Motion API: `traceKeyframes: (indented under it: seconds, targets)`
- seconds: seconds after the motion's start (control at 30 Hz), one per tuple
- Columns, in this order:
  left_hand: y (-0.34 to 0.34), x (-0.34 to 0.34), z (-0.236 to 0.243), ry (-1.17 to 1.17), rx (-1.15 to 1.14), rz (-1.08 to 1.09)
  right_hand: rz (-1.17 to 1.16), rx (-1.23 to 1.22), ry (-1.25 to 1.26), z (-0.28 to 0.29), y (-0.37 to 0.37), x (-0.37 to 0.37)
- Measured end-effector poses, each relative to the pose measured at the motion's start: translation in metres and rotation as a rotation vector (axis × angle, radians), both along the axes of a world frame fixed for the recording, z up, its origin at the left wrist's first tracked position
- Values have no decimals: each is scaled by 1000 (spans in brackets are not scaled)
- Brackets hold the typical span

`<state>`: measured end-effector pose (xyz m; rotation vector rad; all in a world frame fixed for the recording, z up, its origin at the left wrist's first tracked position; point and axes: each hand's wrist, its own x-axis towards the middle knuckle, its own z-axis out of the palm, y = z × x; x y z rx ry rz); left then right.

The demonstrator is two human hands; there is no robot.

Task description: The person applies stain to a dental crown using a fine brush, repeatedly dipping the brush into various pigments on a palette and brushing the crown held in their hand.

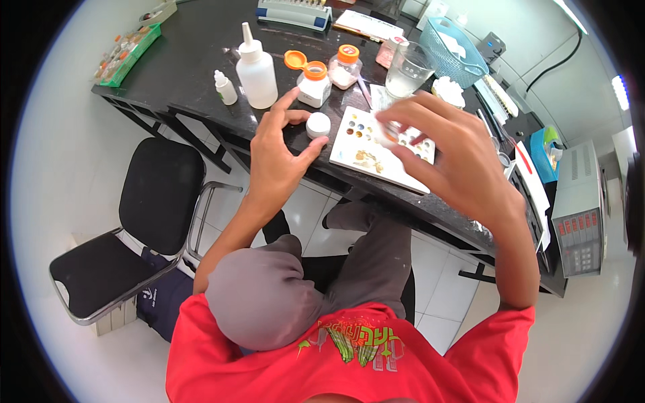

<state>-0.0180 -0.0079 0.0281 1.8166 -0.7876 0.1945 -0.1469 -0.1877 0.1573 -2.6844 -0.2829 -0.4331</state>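
Note:
On the table's near edge stands a small white round jar (318,124). My left hand (279,144) curves around it, with the thumb and a finger against its sides. Raised over a white mixing palette (368,142), my right hand (457,148) is bent, its fingertips smeared by motion. A blurred whitish and orange thing shows between those fingertips, too unclear to name. The palette has small wells with coloured dabs and a tan smear; my right hand hides part of it. Behind the small jar is a white bottle (314,88) with its orange flip cap raised.
A tall nozzle bottle (256,77) and a small dropper bottle (226,88) stand left. Behind the palette are an orange-lidded jar (345,67), a clear glass cup (407,70) and a blue basket (453,50). A grey device (579,208) is at right, a black chair (161,191) at left.

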Motion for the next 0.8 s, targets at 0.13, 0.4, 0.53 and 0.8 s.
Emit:
traceKeyframes:
  seconds: [0.13,0.4,0.53,0.8]
  targets:
    - [-4,1,-4,-21,-17,-11,178,26,10,-28,1,51]
    - [-2,1,-8,-17,-41,-47,274,26,121,-45,6,79]
    - [-2,3,-9,-4,-53,-54,287,-33,125,-46,8,82]
    - [-1,5,-5,9,-44,-58,-6,-397,390,-41,23,91]
